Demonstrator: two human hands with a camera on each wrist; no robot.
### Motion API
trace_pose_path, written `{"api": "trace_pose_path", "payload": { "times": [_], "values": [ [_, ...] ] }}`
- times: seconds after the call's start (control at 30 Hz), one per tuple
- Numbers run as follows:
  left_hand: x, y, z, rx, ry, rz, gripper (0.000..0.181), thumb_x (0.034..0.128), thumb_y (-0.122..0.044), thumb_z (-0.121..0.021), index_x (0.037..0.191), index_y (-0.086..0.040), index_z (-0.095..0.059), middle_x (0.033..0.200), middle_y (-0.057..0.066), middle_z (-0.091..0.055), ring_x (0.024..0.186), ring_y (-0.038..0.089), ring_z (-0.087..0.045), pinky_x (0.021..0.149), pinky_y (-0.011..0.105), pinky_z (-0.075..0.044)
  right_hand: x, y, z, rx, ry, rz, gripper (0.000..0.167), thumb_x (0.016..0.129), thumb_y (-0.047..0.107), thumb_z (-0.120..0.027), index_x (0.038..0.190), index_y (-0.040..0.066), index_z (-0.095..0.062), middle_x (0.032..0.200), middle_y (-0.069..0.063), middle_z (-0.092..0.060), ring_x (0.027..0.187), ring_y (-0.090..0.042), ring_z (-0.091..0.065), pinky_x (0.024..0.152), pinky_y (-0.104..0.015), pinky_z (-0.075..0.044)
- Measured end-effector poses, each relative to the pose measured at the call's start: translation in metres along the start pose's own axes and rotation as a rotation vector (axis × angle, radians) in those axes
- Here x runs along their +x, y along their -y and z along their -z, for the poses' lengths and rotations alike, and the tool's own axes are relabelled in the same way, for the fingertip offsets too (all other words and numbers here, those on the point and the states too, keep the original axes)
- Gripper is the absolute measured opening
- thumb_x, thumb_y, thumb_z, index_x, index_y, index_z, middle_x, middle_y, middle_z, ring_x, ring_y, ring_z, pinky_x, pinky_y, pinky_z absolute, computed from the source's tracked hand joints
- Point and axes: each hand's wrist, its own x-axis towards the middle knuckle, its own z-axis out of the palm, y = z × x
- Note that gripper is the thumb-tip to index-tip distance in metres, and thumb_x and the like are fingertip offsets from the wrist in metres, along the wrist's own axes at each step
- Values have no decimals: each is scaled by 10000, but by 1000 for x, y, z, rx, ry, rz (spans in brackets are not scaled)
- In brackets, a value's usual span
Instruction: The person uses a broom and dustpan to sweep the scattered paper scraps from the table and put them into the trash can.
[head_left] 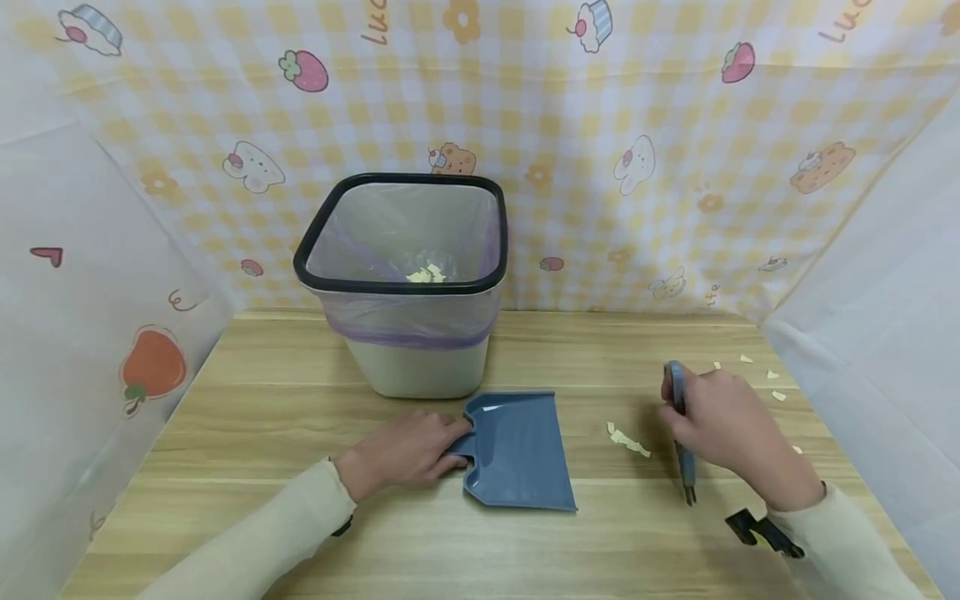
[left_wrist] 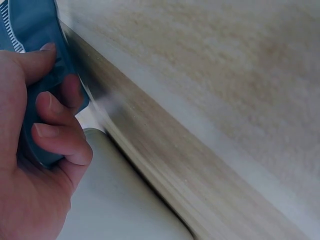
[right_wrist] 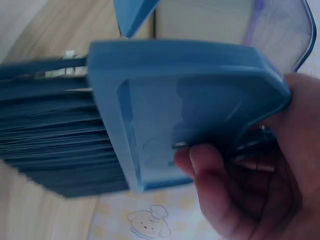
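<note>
My left hand (head_left: 408,450) grips the short handle of a blue-grey dustpan (head_left: 521,454), which lies on the table with its wide edge facing right. In the left wrist view, curled fingers wrap the dustpan's handle (left_wrist: 45,145). My right hand (head_left: 731,421) holds a small hand brush (head_left: 686,467) on edge, to the right of the dustpan. The right wrist view shows its blue body (right_wrist: 165,100) and dark bristles (right_wrist: 55,135). Between brush and dustpan lies a small line of pale yellow paper scraps (head_left: 626,440), apart from both in the head view.
A light bin (head_left: 420,367) with a black rim and a clear, purple-edged bag stands behind the dustpan, with yellow scraps (head_left: 427,273) inside. Several more scraps (head_left: 778,396) are scattered near the table's right edge. A patterned cloth (head_left: 570,217) hangs behind the wooden table (head_left: 247,400).
</note>
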Motion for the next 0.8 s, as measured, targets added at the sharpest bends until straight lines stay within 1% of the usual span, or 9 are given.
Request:
{"api": "trace_pose_path", "payload": {
  "times": [0.1,0.17,0.27,0.37,0.5,0.6,0.7,0.8],
  "values": [
    [0,0,1,0,5,4,261,1098,-294,-704,1182,-49,-671,943,10,-704,804,107,-670,722,349,-593,-2,4,-6,16,-4,-45,189,885,82,-772,837,157,-605,536,154,-342,478,-56,-340,469,-305,-344],
    [0,0,1,-1,10,7,265,1101,-300,-699,1183,-49,-669,941,9,-699,801,106,-663,717,348,-589,-2,7,-10,30,-16,-42,181,880,71,-768,835,163,-619,538,160,-335,480,-50,-335,464,-300,-341],
    [1,0,1,-7,18,14,272,1105,-303,-692,1192,-46,-668,945,11,-699,796,102,-655,711,343,-584,0,11,-15,64,-33,-21,145,871,60,-766,875,151,-654,552,165,-351,490,-33,-329,462,-285,-335],
    [1,0,1,-12,27,19,271,1108,-303,-689,1194,-46,-668,946,12,-699,793,98,-648,706,338,-579,4,15,-19,105,-47,4,104,872,42,-755,911,114,-693,557,172,-379,492,-3,-326,462,-270,-338],
    [1,-1,2,-5,34,21,266,1106,-295,-692,1192,-46,-664,946,14,-698,797,105,-652,711,345,-583,9,20,-22,167,-58,40,79,882,15,-741,915,82,-713,550,176,-414,485,40,-323,457,-254,-349],
    [1,-2,2,6,33,21,265,1101,-291,-699,1191,-44,-664,950,17,-702,808,115,-662,724,356,-590,15,24,-24,215,-67,77,90,880,-2,-741,920,76,-720,575,164,-490,495,63,-365,470,-249,-387],
    [2,-3,3,8,32,24,264,1096,-294,-706,1179,-47,-665,942,14,-698,802,113,-657,719,358,-587,19,28,-26,265,-77,112,124,881,-23,-733,936,88,-721,635,142,-580,514,72,-416,493,-245,-426],
    [2,-3,3,0,34,27,265,1095,-299,-709,1171,-49,-666,927,7,-687,780,99,-633,702,347,-576,23,32,-29,317,-71,134,155,881,-39,-719,952,98,-708,676,132,-609,523,78,-419,497,-239,-428]
  ]
}}
